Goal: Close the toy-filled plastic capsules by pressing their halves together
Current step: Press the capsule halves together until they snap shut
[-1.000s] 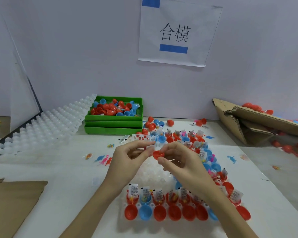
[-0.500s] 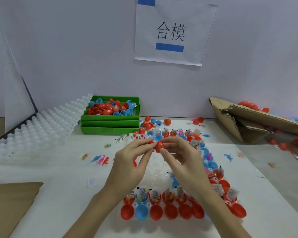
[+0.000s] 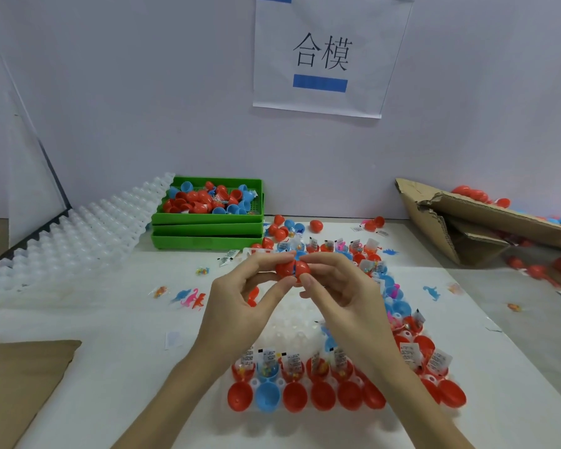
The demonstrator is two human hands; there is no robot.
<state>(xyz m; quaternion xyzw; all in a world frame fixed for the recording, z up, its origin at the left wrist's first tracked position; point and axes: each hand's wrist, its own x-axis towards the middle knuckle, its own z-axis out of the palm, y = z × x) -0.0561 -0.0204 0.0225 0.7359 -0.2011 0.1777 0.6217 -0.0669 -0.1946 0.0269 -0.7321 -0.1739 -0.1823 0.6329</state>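
A red capsule (image 3: 292, 269) is held above the table between both hands, its two halves meeting at a narrow seam. My left hand (image 3: 240, 301) pinches the left half with thumb and fingertips. My right hand (image 3: 339, 294) pinches the right half the same way. Below them lies a clear moulded tray (image 3: 289, 322) holding open red and blue capsule halves (image 3: 294, 396) along its near and right sides, several with small toys and paper slips inside.
Stacked green bins (image 3: 208, 228) with loose red and blue halves stand at the back. A white moulded tray (image 3: 78, 234) leans at the left. Torn cardboard (image 3: 473, 228) lies at the right, brown cardboard (image 3: 20, 377) at the near left. Small toy dinosaurs (image 3: 190, 298) are scattered about.
The two red halves have come together between my fingertips into one capsule, and both hands have risen slightly in the view.
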